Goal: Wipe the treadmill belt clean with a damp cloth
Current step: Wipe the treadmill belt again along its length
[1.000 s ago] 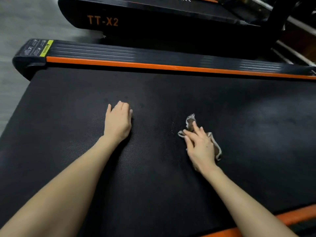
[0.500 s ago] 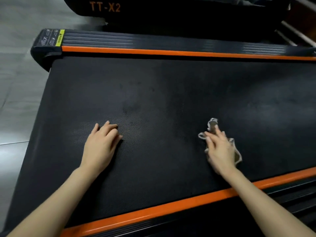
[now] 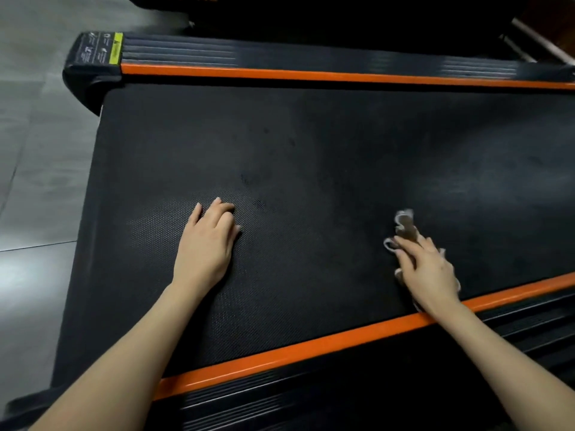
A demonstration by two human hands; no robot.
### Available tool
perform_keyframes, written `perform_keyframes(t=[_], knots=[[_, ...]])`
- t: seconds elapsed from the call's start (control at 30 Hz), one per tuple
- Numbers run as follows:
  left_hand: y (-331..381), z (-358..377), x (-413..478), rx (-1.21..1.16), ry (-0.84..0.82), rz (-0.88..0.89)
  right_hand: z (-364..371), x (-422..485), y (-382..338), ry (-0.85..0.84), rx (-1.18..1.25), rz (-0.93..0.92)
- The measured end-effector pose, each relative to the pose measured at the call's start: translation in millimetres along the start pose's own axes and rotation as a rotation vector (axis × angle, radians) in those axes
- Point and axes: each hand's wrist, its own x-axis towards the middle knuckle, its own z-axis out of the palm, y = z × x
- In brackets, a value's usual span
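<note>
The black textured treadmill belt (image 3: pixel 311 157) fills the middle of the head view, with faint dusty smudges near its centre. A small crumpled whitish cloth (image 3: pixel 403 227) lies on the belt's near right part. My right hand (image 3: pixel 427 269) lies flat on top of it, fingers straight, pressing it onto the belt; most of the cloth is hidden under the palm. My left hand (image 3: pixel 207 241) rests on the bare belt to the left, fingers loosely bent, holding nothing.
Orange side rails run along the far edge (image 3: pixel 311 76) and the near edge (image 3: pixel 311 346) of the belt, each with a black ribbed footboard beside it. Grey tiled floor (image 3: pixel 37 181) lies to the left. Another dark treadmill (image 3: pixel 311 14) stands behind.
The view has pulled back, bringing the near orange rail into sight. Both hands now sit nearer that rail, the right one still pressing the cloth on the belt.
</note>
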Motion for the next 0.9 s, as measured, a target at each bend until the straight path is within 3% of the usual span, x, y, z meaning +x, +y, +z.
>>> perform_keyframes(t=[0.07, 0.2, 0.27, 0.37, 0.43, 0.57, 0.63, 0.8, 0.9], knots=[[-0.4, -0.5, -0.8, -0.016, -0.001, -0.002, 2.2, -9.1, -12.5, 0.028, 0.007, 0.044], [-0.7, -2.6, 0.3, -0.057, -0.017, -0.010, 36.3, -45.2, -93.7, 0.019, 0.085, -0.453], [-0.1, -5.4, 0.4, -0.084, -0.016, -0.009, 39.2, -53.9, -112.3, -0.059, 0.111, -0.600], [0.9, -10.3, 0.1, -0.127, -0.028, -0.029, 35.7, -28.6, -94.8, -0.021, 0.045, -0.758], [0.1, -10.8, -1.3, -0.142, -0.041, -0.033, 37.6, 3.5, -84.3, 0.024, 0.012, -0.677], [2.5, -11.3, -2.6, -0.120, -0.039, -0.051, 40.8, 61.8, -100.1, 0.027, 0.145, -0.270], [4.7, -11.9, -2.5, -0.112, -0.033, -0.073, 43.9, 61.3, -106.4, 0.028, 0.163, -0.249], [4.9, -13.4, 6.2, -0.029, -0.009, -0.067, 44.6, -17.8, -109.7, -0.100, 0.181, -0.788], [-2.6, -15.3, 23.8, 0.017, 0.010, -0.078, 45.4, 7.6, -108.5, -0.112, 0.146, -0.917]])
